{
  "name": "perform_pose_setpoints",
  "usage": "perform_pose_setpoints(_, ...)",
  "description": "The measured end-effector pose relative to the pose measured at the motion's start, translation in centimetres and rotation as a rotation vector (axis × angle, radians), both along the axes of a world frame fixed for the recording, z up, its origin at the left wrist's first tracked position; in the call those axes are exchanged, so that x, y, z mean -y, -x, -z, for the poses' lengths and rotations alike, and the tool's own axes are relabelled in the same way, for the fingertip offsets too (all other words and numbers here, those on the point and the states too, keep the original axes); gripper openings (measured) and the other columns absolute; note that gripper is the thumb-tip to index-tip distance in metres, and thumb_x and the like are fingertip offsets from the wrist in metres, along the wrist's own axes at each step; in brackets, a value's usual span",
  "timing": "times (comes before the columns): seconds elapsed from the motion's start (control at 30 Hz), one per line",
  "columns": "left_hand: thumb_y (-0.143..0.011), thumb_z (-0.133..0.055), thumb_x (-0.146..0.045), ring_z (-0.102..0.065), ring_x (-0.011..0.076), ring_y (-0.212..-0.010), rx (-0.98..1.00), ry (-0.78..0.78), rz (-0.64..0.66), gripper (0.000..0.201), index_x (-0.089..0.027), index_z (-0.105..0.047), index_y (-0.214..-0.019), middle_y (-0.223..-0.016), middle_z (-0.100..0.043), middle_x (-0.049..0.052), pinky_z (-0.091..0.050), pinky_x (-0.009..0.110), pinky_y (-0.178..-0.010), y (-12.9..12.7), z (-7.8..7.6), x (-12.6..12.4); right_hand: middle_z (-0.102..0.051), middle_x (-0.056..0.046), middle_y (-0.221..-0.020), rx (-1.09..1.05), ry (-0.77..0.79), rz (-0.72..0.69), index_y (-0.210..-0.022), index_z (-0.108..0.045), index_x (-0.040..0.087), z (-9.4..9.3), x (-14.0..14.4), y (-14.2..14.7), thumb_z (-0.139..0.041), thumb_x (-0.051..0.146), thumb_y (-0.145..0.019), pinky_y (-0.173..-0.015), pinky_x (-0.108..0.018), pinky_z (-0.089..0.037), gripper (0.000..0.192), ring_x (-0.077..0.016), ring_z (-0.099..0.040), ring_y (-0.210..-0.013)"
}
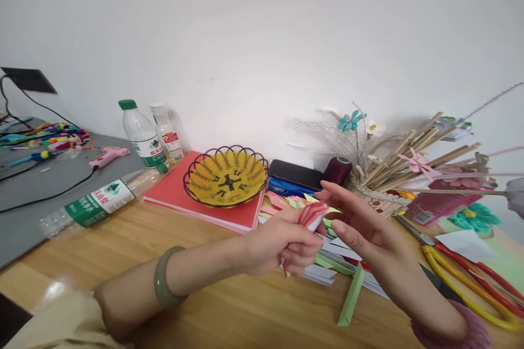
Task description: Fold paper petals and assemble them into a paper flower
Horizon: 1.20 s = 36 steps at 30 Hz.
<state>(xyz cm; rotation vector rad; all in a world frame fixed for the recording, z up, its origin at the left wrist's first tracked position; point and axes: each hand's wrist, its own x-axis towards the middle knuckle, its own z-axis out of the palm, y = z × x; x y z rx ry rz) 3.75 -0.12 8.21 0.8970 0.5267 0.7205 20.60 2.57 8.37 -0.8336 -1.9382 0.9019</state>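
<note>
My left hand (282,242) is closed around a folded red and white paper piece (313,214), held above the wooden table (204,289). A green bangle sits on that wrist. My right hand (360,223) hovers just right of the paper with fingers spread and extended, fingertips close to the paper's top. Under both hands lies a scatter of folded paper strips (327,262) in green, pink and white. One green folded strip (351,295) lies nearer to me.
A yellow wire basket (226,176) rests on red paper sheets (180,196). Two upright water bottles (143,136) and one lying bottle (98,199) are left. A pink glue gun (108,156), a dark phone-like box (295,174), wooden sticks with paper flowers (413,158) and scissors (470,278) surround.
</note>
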Motion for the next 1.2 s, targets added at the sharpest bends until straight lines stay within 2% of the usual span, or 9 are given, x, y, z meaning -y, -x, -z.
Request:
perform_pose_setpoints(0.13,-0.072,-0.046,-0.014,-0.015,0.0033,-0.038,-0.095,-0.091,0.058,0.019,-0.019,-0.030,-0.064,-0.045,-0.021,-0.010,-0.013,0.019,-0.038,-0.3,0.2,0.2,-0.068,-0.002,-0.096,0.010,-0.013,-0.038,-0.094,-0.068,0.028,-0.5,0.3,0.0,-0.063,0.033,-0.077,-0.078,-0.028,-0.051,0.019,-0.0163,-0.062,-0.088)
perform_pose_setpoints(0.3,-0.073,-0.047,-0.016,-0.029,0.0062,-0.047,-0.477,-0.358,-0.091,0.013,-0.018,-0.041,-0.084,-0.057,-0.034,-0.008,-0.026,0.020,-0.046,0.1,-0.1,0.4,-0.068,-0.003,-0.083,0.040,0.023,-0.030,-0.088,-0.069,0.025,-0.9,0.7,-0.5,-0.062,0.032,-0.078,-0.063,-0.024,-0.052,0.015,-0.0144,-0.062,-0.073)
perform_pose_setpoints(0.4,-0.077,-0.046,-0.021,-0.045,0.0116,-0.067,-0.705,-0.527,-0.136,0.022,-0.017,-0.045,-0.099,-0.077,-0.048,-0.001,-0.037,0.024,-0.060,0.5,-0.5,0.7,-0.066,-0.003,-0.090,0.193,-0.181,-0.034,-0.099,-0.066,0.026,-1.2,1.1,-0.7,-0.057,0.027,-0.081,-0.068,-0.027,-0.051,0.020,-0.0153,-0.061,-0.080)
perform_pose_setpoints(0.53,-0.081,-0.045,-0.026,-0.052,0.0184,-0.087,-0.844,-0.658,-0.048,0.026,-0.017,-0.048,-0.106,-0.097,-0.055,0.006,-0.041,0.030,-0.074,1.0,-0.2,1.2,-0.062,-0.005,-0.091,0.369,-0.543,-0.084,-0.118,-0.056,0.029,-0.5,2.3,-0.9,-0.053,0.014,-0.083,-0.066,-0.028,-0.048,0.038,-0.0151,-0.055,-0.081)
perform_pose_setpoints(0.67,-0.081,-0.052,-0.035,-0.055,0.0164,-0.077,-0.906,-0.698,-0.033,0.025,-0.017,-0.054,-0.098,-0.089,-0.061,0.003,-0.043,0.027,-0.067,1.5,1.2,2.4,-0.056,-0.002,-0.084,0.379,-0.505,-0.045,-0.123,-0.051,0.030,2.3,4.0,-1.2,-0.052,0.013,-0.084,-0.060,-0.024,-0.047,0.043,-0.0135,-0.053,-0.076)
perform_pose_setpoints(0.77,-0.083,-0.052,-0.034,-0.056,0.0165,-0.081,-0.968,-0.890,-0.137,0.020,-0.017,-0.060,-0.090,-0.088,-0.064,0.003,-0.043,0.028,-0.073,1.8,2.9,3.8,-0.054,-0.002,-0.082,0.400,-0.409,0.005,-0.122,-0.051,0.029,4.6,5.4,-1.2,-0.049,0.014,-0.086,-0.059,-0.023,-0.048,0.040,-0.0126,-0.054,-0.073)
perform_pose_setpoints(0.83,-0.084,-0.052,-0.030,-0.056,0.0172,-0.090,-0.989,-0.995,-0.169,0.023,-0.018,-0.058,-0.103,-0.098,-0.064,0.005,-0.043,0.030,-0.081,1.9,4.2,4.6,-0.055,-0.003,-0.083,0.430,-0.390,0.019,-0.126,-0.048,0.027,5.7,6.4,-1.0,-0.043,0.014,-0.088,-0.060,-0.024,-0.050,0.040,-0.0130,-0.056,-0.073)
perform_pose_setpoints(1.0,-0.086,-0.050,-0.027,-0.055,0.0195,-0.094,-1.187,-1.186,-0.212,0.028,-0.012,-0.055,-0.108,-0.100,-0.063,0.009,-0.046,0.034,-0.083,2.1,6.8,5.6,-0.056,-0.006,-0.087,0.594,-0.492,0.053,-0.128,-0.045,0.021,7.1,7.9,-0.5,-0.035,0.012,-0.088,-0.063,-0.029,-0.052,0.042,-0.0161,-0.057,-0.076)
perform_pose_setpoints(1.2,-0.089,-0.044,-0.022,-0.056,0.0193,-0.090,-1.368,-1.536,-0.202,0.023,-0.011,-0.059,-0.102,-0.093,-0.063,0.009,-0.051,0.030,-0.073,2.4,9.0,5.4,-0.062,-0.010,-0.086,0.809,-0.670,0.072,-0.110,-0.057,0.013,7.9,8.0,-0.3,-0.031,0.008,-0.088,-0.063,-0.034,-0.054,0.034,-0.0188,-0.059,-0.075)
